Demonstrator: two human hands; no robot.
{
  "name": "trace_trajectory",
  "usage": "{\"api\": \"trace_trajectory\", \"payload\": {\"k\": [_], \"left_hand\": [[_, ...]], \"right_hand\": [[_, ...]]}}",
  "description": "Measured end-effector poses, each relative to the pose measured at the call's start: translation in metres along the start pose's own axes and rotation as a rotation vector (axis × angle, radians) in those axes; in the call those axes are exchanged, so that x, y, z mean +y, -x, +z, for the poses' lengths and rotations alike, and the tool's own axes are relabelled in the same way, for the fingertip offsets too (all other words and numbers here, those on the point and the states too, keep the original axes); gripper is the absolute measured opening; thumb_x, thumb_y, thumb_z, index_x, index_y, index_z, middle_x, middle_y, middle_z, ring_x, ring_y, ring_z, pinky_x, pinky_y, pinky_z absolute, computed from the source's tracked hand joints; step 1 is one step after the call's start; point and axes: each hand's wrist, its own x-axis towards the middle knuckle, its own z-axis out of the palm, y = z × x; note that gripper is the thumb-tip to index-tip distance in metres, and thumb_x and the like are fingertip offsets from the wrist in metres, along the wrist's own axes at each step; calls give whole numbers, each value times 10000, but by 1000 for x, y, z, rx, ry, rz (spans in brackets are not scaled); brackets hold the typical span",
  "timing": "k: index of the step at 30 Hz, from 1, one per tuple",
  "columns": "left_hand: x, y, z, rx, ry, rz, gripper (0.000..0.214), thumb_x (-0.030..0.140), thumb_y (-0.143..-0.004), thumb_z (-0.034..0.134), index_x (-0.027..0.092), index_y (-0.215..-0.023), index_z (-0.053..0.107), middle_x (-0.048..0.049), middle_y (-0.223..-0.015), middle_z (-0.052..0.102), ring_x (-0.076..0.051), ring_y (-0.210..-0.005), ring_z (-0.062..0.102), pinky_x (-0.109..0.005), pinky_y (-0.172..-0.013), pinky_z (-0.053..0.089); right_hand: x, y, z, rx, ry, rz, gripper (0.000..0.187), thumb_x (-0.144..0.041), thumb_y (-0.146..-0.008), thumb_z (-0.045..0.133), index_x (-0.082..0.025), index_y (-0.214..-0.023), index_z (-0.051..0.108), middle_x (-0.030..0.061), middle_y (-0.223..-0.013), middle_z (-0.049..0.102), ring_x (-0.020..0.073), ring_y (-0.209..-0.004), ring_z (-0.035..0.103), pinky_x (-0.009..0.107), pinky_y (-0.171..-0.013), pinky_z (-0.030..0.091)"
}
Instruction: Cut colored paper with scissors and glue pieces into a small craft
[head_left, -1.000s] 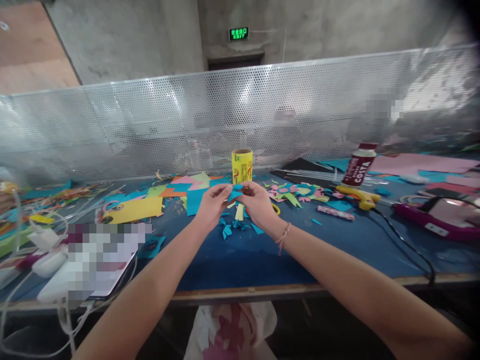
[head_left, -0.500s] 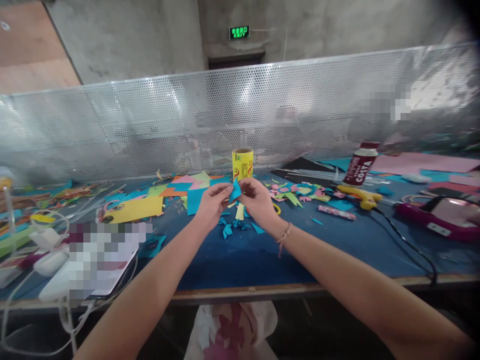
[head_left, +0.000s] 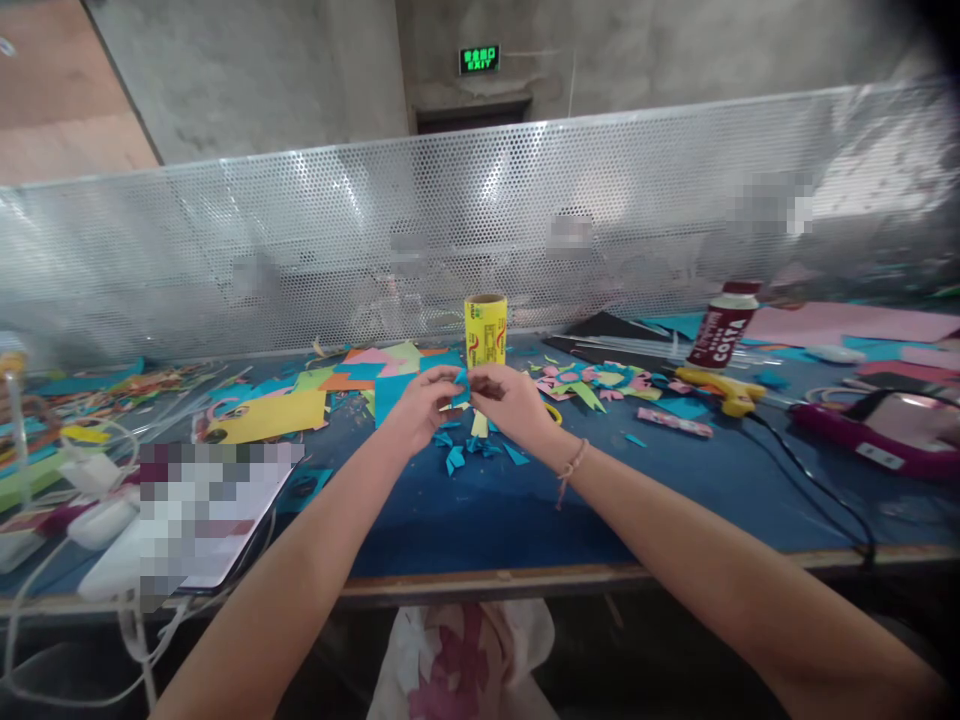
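Between my two hands is a small piece of blue paper [head_left: 461,382], mostly covered by the fingers. My left hand [head_left: 424,405] pinches it from the left, fingers bent. From the right, my right hand [head_left: 514,405] closes its fingertips on the same piece. Both hands are raised a little above the table. Below them lie several blue paper scraps [head_left: 455,459] and a pale yellow strip [head_left: 481,424]. Just behind the hands stands a yellow cardboard tube [head_left: 486,328] with printing on it. A yellow ring-shaped handle [head_left: 553,413] shows partly beside my right wrist.
Coloured paper sheets [head_left: 270,417] and cut paper pieces [head_left: 592,385] cover the blue table [head_left: 480,530]. At right are a yellow glue gun [head_left: 724,390] with its cord and a dark red bottle [head_left: 724,325]. Phone, chargers and white cables [head_left: 97,525] lie left. A perforated metal screen [head_left: 337,250] runs behind.
The blue paper piece has turned and sunk between the fingers, so less of it shows. My right fingers have curled further over it. The table items have not moved.
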Motion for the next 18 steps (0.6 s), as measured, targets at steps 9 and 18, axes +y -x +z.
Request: {"api": "trace_trajectory", "payload": {"k": [9,18], "left_hand": [[3,2,-1,-105,-1,-38,193,78,-551,593,161,-725,601,-10,-730,551,-112,-666,520,-230,-549,418],[4,1,-4,-84,28,-48,134,136,-603,631,154,-736,626,-30,-684,584,-112,-621,548,-237,-556,460]], "right_hand": [[0,0,-1,18,69,-21,52,-153,-628,569,-202,-612,573,-17,-582,549,110,-560,498,248,-545,401],[1,0,-2,34,6,35,46,-213,-635,605,-188,-625,568,-27,-553,518,94,-526,467,233,-502,376]]}}
